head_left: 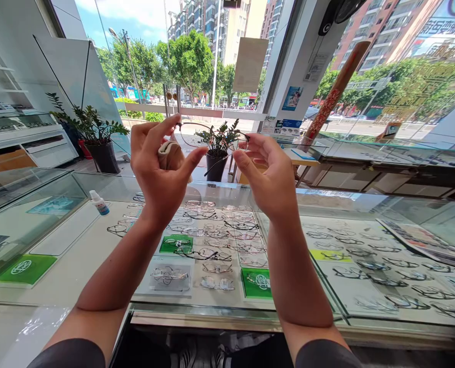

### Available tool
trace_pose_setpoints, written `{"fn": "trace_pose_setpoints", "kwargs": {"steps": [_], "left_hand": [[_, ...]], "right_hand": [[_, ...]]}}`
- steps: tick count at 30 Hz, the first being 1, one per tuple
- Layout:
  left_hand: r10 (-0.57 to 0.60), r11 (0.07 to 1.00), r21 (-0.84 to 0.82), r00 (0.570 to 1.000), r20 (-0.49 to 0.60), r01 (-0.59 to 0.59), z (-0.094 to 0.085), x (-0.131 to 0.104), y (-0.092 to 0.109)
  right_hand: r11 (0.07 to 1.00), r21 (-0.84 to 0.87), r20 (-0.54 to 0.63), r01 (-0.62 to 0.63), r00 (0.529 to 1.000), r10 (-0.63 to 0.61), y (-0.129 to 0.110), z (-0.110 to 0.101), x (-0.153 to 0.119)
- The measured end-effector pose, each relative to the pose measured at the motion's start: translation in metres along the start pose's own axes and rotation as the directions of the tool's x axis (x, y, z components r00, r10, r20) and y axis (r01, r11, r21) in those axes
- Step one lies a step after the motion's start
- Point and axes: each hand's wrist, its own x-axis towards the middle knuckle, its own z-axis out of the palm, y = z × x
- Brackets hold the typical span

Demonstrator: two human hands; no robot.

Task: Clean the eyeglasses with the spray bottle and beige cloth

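Observation:
Between my raised hands is a pair of eyeglasses (195,123) with a thin dark frame, held up above the glass counter against the bright window. My left hand (160,163) pinches the frame's left end with its fingers and also clasps a folded beige cloth (171,155) against the palm. At the other end, the fingertips of my right hand (268,171) grip the frame near its hinge. Parts of the frame blend into the plant behind it. Below the hands, rows of eyeglasses (217,283) lie in the display case.
The glass display counter (162,311) spans the front. On it stands a small spray bottle (99,203) to the left; a mirror or tablet-like panel (423,240) lies at right. Beyond are potted plants (104,157), (217,166), a side counter (350,176) and a slanted wooden pole (337,92).

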Motion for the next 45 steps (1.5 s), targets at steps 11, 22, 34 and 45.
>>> {"fn": "trace_pose_setpoints", "kwargs": {"steps": [11, 22, 34, 45], "left_hand": [[0.170, 0.972, 0.195, 0.961, -0.218, -0.128, 0.000, 0.005, -0.001], [-0.013, 0.997, 0.080, 0.992, -0.128, 0.023, -0.010, 0.016, -0.016], [-0.141, 0.985, -0.109, 0.988, -0.063, 0.134, -0.007, 0.018, -0.034], [-0.099, 0.986, -0.134, 0.995, 0.015, 0.100, -0.011, 0.024, -0.049]], "right_hand": [[0.996, -0.087, 0.011, 0.002, 1.000, -0.001, 0.000, -0.001, 0.001], [0.988, -0.108, -0.065, 0.111, 0.991, -0.118, 0.001, -0.001, 0.000], [0.967, -0.189, -0.069, 0.173, 0.980, -0.189, -0.004, 0.000, -0.002], [0.948, -0.229, -0.072, 0.220, 0.968, -0.242, -0.003, 0.000, -0.004]]}}
